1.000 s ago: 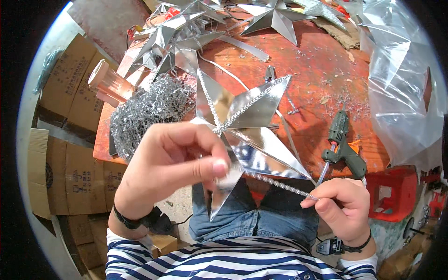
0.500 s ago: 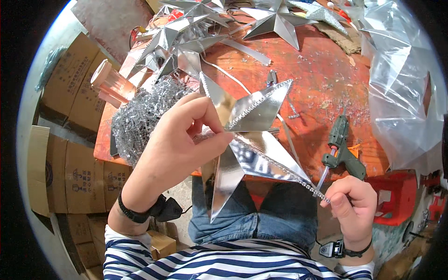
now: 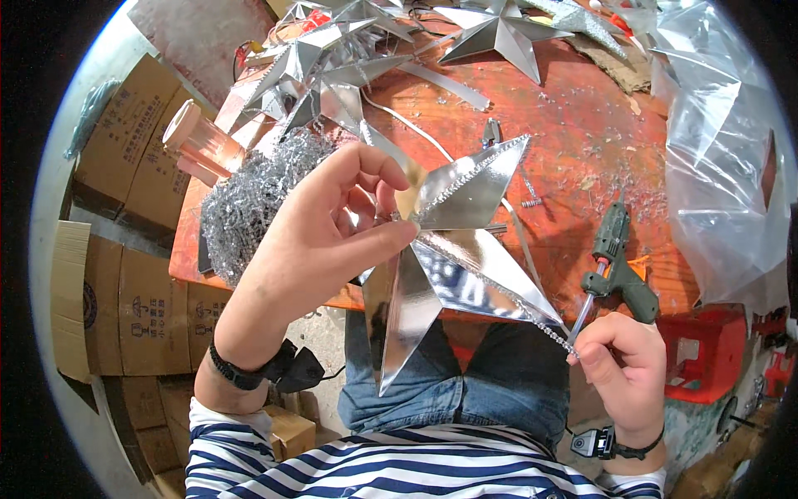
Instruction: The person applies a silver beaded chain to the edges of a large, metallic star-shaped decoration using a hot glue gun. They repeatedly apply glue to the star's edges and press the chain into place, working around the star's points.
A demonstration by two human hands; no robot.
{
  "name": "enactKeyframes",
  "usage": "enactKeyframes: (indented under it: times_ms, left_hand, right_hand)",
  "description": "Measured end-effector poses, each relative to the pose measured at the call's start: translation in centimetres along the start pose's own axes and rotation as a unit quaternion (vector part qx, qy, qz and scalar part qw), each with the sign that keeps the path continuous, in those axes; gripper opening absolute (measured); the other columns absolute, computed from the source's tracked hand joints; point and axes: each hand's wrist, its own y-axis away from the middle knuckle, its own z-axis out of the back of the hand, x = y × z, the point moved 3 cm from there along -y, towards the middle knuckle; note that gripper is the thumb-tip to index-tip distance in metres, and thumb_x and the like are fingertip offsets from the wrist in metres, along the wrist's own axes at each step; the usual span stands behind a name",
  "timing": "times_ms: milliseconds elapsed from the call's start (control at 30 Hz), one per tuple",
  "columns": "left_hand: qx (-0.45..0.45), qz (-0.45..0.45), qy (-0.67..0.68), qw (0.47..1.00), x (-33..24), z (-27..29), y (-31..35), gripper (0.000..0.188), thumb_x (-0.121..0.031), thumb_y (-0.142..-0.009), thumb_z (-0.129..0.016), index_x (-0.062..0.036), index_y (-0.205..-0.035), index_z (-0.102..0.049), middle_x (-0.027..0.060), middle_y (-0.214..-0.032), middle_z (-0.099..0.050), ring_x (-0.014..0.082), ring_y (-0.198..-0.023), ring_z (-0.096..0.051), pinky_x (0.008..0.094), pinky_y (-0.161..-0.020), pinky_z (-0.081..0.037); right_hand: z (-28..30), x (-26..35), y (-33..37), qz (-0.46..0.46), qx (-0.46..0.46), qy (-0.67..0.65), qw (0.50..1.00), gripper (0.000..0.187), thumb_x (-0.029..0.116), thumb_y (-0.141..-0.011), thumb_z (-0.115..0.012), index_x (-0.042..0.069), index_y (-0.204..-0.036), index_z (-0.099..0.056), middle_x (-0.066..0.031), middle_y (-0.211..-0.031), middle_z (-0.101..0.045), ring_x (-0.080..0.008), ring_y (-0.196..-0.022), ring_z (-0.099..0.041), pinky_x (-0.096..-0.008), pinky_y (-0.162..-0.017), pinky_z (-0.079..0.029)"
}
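A shiny silver five-pointed star juts over the table's near edge, its arms folded into raised ridges. A silver beaded chain runs along the ridge of the upper right arm, and another follows the lower right arm past its tip. My right hand pinches the loose end of that chain between thumb and index finger. My left hand is at the star's centre, its thumb tip touching there while the curled fingers stand apart from the thumb. Part of the star is hidden behind this hand.
A green glue gun lies right of the star. Pliers lie behind it. A tangled silver heap and a pinkish cup are left. More silver stars lie at the back. Clear plastic drapes the table's right side.
My left index finger has lifted away from the thumb, opening the pinch at the star's centre. The right hand has shifted slightly left, still pinching the chain.
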Motion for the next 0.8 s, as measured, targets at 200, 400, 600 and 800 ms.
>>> enactKeyframes:
  times_ms: [200,400,600,800]
  left_hand:
    - [0.012,-0.009,-0.017,1.0,-0.1,0.0,-0.3,0.034,-0.001,-0.075,-0.07,-0.0076,-0.104,-0.053,-0.006,-0.088,-0.047,0.0,-0.078,-0.044,0.0156,-0.066,-0.036]
    - [0.026,-0.001,0.013,1.0,0.2,-0.2,-0.7,0.037,0.001,-0.075,-0.069,-0.0072,-0.107,-0.052,-0.0054,-0.088,-0.047,0.0009,-0.081,-0.045,0.0162,-0.069,-0.038]
    - [0.034,-0.002,0.018,0.999,0.5,-0.3,-1.0,0.039,0.001,-0.075,-0.069,-0.0074,-0.108,-0.051,-0.0046,-0.089,-0.047,0.0014,-0.082,-0.046,0.0168,-0.07,-0.038]
    - [0.032,-0.011,0.017,0.999,0.6,-0.1,-0.8,0.038,-0.001,-0.076,-0.069,-0.0072,-0.108,-0.05,-0.0047,-0.089,-0.047,0.0016,-0.081,-0.045,0.017,-0.07,-0.038]
  right_hand:
    - [0.4,-0.4,0.3,-0.074,-0.019,-0.019,0.997,0.016,0.011,-0.086,-0.067,-0.001,-0.078,-0.06,-0.001,-0.067,-0.058,-0.0057,-0.058,-0.05,-0.0204,-0.053,-0.039]
    - [0.0,-1.9,0.5,-0.099,-0.026,-0.037,0.994,0.012,0.007,-0.087,-0.064,-0.001,-0.08,-0.059,0.0017,-0.067,-0.053,-0.0022,-0.058,-0.044,-0.0195,-0.051,-0.033]
    - [-0.1,-2.2,0.3,-0.117,-0.027,-0.043,0.992,0.012,0.006,-0.087,-0.063,-0.001,-0.079,-0.058,0.0028,-0.066,-0.048,-0.0021,-0.059,-0.04,-0.0201,-0.051,-0.031]
    - [-0.2,-2.6,0.2,-0.121,-0.013,-0.03,0.992,0.012,0.006,-0.088,-0.062,-0.001,-0.079,-0.058,0.0032,-0.066,-0.047,-0.0024,-0.06,-0.039,-0.02,-0.052,-0.031]
